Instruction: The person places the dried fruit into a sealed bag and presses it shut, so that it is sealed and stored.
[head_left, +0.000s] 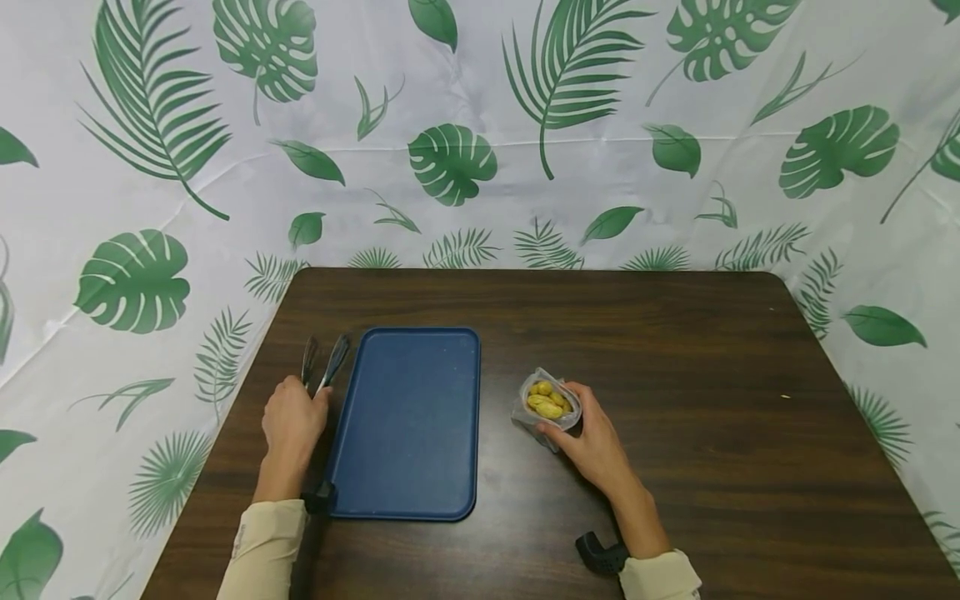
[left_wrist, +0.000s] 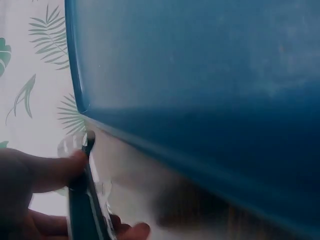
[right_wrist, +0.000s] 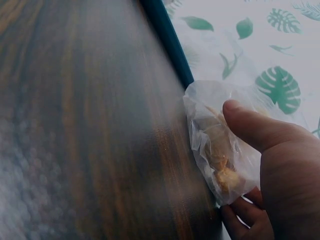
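My left hand point(head_left: 294, 421) holds a pair of tongs point(head_left: 334, 360), whose two arms stand spread and point away toward the far side of the table. In the left wrist view the thumb lies on the dark handle of the tongs point(left_wrist: 84, 212), with fingers around the other side. My right hand point(head_left: 602, 450) grips a clear plastic bag point(head_left: 527, 412) from its right, thumb in front and fingers behind. Inside the bag's open mouth are several yellow oval pieces point(head_left: 549, 402), too small to name. In the right wrist view the crinkled bag point(right_wrist: 200, 135) is close over the table.
A blue rectangular tray point(head_left: 408, 417) lies bare between the hands, right beside the left hand. The dark wooden table point(head_left: 690, 358) runs back to a white cloth with green leaves point(head_left: 480, 100). A small pale speck point(head_left: 785, 397) lies on the right.
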